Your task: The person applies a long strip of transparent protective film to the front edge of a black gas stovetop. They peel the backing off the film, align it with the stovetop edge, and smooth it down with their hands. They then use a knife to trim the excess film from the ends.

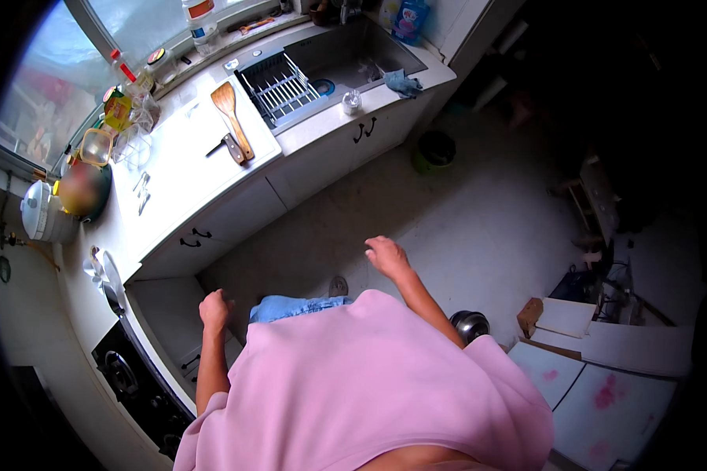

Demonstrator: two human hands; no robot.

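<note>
My left hand (215,308) hangs in front of the counter corner near the gas stove, its fingers loosely curled; whether it holds anything small cannot be told. Over the floor, my right hand (387,256) is held out with bent fingers and shows nothing in it. Neither hand touches the counter. On the white countertop (182,171) lie a wooden spatula (226,106) and, beside its handle, a brown-handled knife (233,148). A few small shiny pieces (143,191) lie further left. A small clear container (352,102) stands at the sink's front edge.
The steel sink (389,44) holds a drying rack (280,85); a blue cloth (403,83) hangs over its rim. Jars and bottles line the window side. A black gas stove (121,371) is at left. On the floor are a green bin (434,153) and a metal pot (470,325).
</note>
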